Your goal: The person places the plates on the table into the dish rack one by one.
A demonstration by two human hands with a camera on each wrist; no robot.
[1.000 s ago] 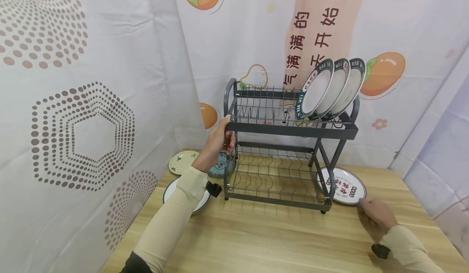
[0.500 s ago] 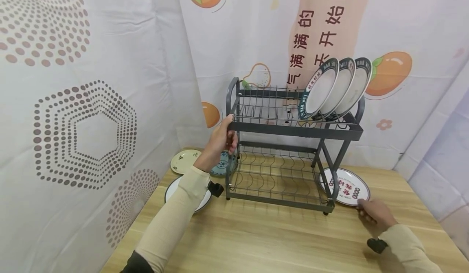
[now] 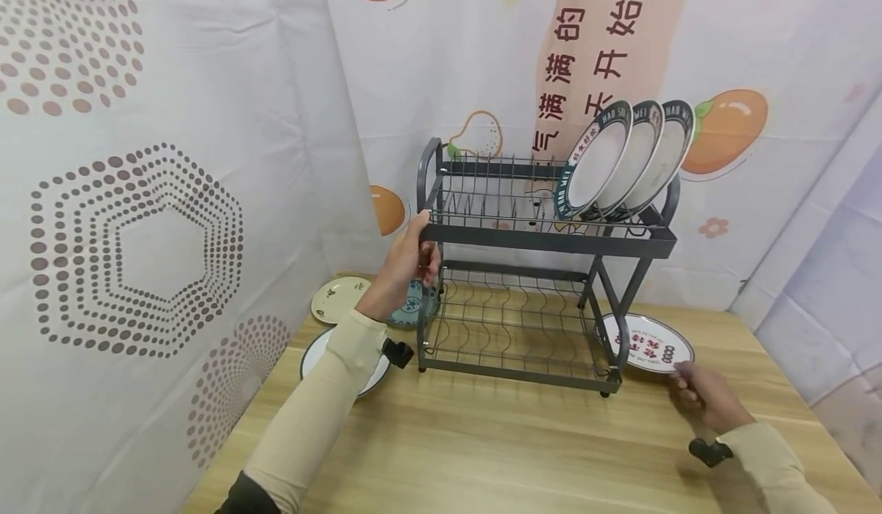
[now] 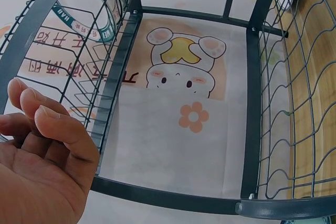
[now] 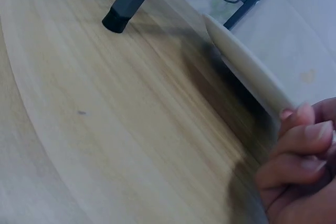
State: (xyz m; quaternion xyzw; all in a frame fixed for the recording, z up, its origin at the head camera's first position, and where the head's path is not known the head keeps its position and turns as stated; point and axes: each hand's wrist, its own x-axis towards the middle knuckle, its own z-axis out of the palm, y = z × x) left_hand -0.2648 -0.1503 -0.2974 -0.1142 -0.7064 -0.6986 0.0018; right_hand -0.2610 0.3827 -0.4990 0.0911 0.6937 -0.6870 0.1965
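Note:
A two-tier dark grey dish rack (image 3: pixel 544 240) stands on the wooden table. My left hand (image 3: pixel 406 261) holds its upper left front corner, the thumb at the rim and the fingers curled below. In the left wrist view the curled fingers (image 4: pixel 65 129) show beside the upper tier. My right hand (image 3: pixel 713 399) pinches the near right edge of a white plate (image 3: pixel 648 345) with red characters and a dark rim, partly behind the rack's right leg. From the right wrist view, this plate (image 5: pixel 247 66) is tilted, its near edge raised off the table.
Three dark-rimmed plates (image 3: pixel 596 165) lean upright at the right of the upper tier. Left of the rack lie a cream plate (image 3: pixel 338 299), a blue patterned plate (image 3: pixel 408 311) and a white plate (image 3: pixel 315 353), partly hidden by my left arm. Printed curtains (image 3: pixel 276 154) hang behind and left.
My right hand has closed on the plate's edge and lifted it slightly. The left hand keeps its place on the rack. The head view has shifted a little.

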